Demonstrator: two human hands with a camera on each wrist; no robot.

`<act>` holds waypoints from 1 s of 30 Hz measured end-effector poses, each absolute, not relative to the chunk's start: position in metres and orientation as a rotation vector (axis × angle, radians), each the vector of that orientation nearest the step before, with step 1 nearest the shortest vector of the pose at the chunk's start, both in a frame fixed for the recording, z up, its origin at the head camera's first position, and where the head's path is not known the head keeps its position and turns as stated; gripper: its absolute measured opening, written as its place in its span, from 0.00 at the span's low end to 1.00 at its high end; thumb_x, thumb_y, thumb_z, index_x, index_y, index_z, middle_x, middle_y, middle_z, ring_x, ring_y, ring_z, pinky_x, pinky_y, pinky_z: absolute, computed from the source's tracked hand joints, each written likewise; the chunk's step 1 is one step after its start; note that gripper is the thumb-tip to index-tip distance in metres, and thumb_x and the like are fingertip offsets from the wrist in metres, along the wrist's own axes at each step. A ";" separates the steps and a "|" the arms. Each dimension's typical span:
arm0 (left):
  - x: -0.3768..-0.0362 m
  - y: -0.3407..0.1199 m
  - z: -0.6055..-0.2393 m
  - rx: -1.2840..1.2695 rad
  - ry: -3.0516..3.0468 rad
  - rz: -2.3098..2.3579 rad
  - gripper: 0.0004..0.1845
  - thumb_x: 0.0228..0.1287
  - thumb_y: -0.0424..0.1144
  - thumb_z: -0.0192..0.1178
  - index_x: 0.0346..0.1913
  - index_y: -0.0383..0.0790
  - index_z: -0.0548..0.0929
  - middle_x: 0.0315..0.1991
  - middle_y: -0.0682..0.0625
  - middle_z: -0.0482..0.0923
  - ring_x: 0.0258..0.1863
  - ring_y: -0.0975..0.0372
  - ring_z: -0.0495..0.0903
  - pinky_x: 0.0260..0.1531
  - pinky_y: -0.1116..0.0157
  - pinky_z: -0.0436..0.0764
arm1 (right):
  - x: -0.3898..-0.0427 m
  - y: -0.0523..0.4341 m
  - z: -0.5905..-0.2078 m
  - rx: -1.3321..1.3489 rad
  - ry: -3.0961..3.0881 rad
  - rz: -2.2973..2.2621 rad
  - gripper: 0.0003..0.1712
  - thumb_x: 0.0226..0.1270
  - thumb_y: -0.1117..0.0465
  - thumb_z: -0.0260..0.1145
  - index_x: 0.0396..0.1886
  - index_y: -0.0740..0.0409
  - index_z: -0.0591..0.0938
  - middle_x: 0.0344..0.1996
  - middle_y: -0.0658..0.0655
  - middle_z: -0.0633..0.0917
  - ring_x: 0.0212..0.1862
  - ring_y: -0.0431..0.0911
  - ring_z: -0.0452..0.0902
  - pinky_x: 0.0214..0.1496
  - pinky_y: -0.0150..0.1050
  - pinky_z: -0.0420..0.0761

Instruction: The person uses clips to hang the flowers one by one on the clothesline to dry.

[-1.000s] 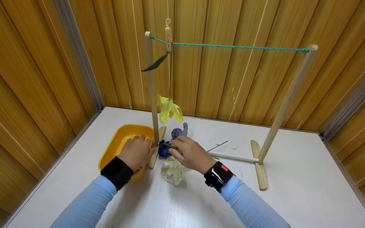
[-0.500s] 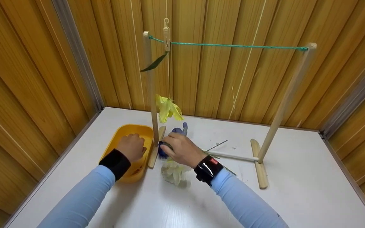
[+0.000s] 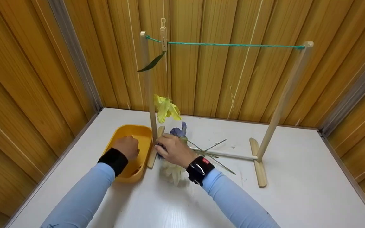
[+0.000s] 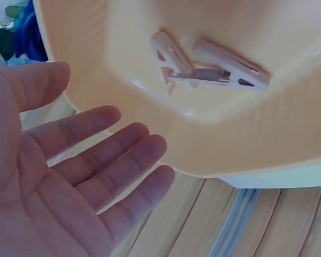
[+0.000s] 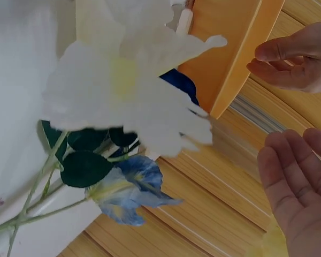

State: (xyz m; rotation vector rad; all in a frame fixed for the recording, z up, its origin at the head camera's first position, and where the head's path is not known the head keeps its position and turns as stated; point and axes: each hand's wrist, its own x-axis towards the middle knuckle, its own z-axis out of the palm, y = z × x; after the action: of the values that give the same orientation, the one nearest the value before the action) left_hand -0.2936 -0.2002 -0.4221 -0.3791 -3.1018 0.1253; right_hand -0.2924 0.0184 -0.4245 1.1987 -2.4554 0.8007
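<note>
My left hand (image 3: pixel 127 147) hovers over the yellow bin (image 3: pixel 144 136), its fingers loosely extended in the left wrist view and holding nothing. Beneath them, beige clothespins (image 4: pixel 232 64) lie on the bin's floor. My right hand (image 3: pixel 176 149) is just above the loose flowers, its fingers relaxed with nothing between them in the right wrist view. Around it are a white flower (image 3: pixel 173 172), a purple-blue iris (image 3: pixel 179 130) and a dark blue flower (image 5: pixel 181 84), partly hidden. A yellow flower (image 3: pixel 166 109) hangs head down from a clothespin (image 3: pixel 163 39) on the green cord (image 3: pixel 220 44).
The cord runs between a left wooden post (image 3: pixel 149 88) and a right wooden post (image 3: pixel 274 117). A white rod (image 3: pixel 233 155) joins their feet low over the white table (image 3: pixel 296 190). Crossed green stems (image 3: pixel 222 166) lie over the rod. Wood-panelled walls (image 3: pixel 201 79) enclose the table.
My left hand has moved left and away from the post, over the inside of the bin. My right hand has shifted left over the flowers, and more of the crossed stems shows.
</note>
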 end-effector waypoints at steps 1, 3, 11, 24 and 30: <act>-0.294 -0.201 -0.423 -0.372 -3.104 0.116 0.14 0.68 0.39 0.68 0.30 0.30 0.84 0.29 0.39 0.81 0.25 0.52 0.80 0.31 0.51 0.87 | -0.293 0.017 -0.425 1.197 -2.459 0.821 0.11 0.77 0.60 0.62 0.44 0.62 0.87 0.37 0.57 0.86 0.39 0.46 0.82 0.43 0.37 0.86; -0.296 -0.203 -0.425 -0.350 -3.124 0.091 0.13 0.68 0.38 0.67 0.29 0.31 0.83 0.29 0.39 0.80 0.25 0.53 0.79 0.32 0.51 0.87 | -0.293 0.013 -0.426 1.194 -2.460 0.856 0.11 0.76 0.61 0.63 0.45 0.63 0.87 0.38 0.58 0.86 0.39 0.46 0.83 0.43 0.37 0.85; -0.294 -0.203 -0.427 -0.265 -3.229 0.044 0.09 0.68 0.34 0.65 0.30 0.33 0.83 0.26 0.44 0.80 0.24 0.56 0.77 0.33 0.54 0.86 | -0.291 0.001 -0.429 1.167 -2.555 0.973 0.11 0.76 0.61 0.63 0.46 0.62 0.88 0.40 0.58 0.87 0.42 0.46 0.83 0.46 0.31 0.84; -0.303 -0.208 -0.460 -0.255 -3.160 0.034 0.04 0.70 0.28 0.62 0.40 0.27 0.82 0.33 0.35 0.84 0.35 0.44 0.86 0.40 0.46 0.87 | -0.290 -0.006 -0.439 1.079 -2.674 1.155 0.09 0.74 0.64 0.65 0.46 0.63 0.89 0.40 0.57 0.87 0.41 0.42 0.81 0.46 0.29 0.82; -0.303 -0.205 -0.456 -0.250 -3.240 -0.086 0.09 0.73 0.33 0.61 0.44 0.26 0.78 0.34 0.36 0.83 0.36 0.48 0.85 0.44 0.49 0.87 | -0.290 -0.003 -0.438 1.048 -2.704 1.201 0.10 0.74 0.63 0.65 0.46 0.62 0.89 0.41 0.56 0.88 0.41 0.42 0.80 0.46 0.30 0.82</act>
State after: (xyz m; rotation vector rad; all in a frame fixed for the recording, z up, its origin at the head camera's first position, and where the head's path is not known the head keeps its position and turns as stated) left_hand -0.3031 -0.2053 -0.4564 -0.2499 -3.2396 -0.0865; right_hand -0.2902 -0.0032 -0.4381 1.0483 -2.7038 1.2005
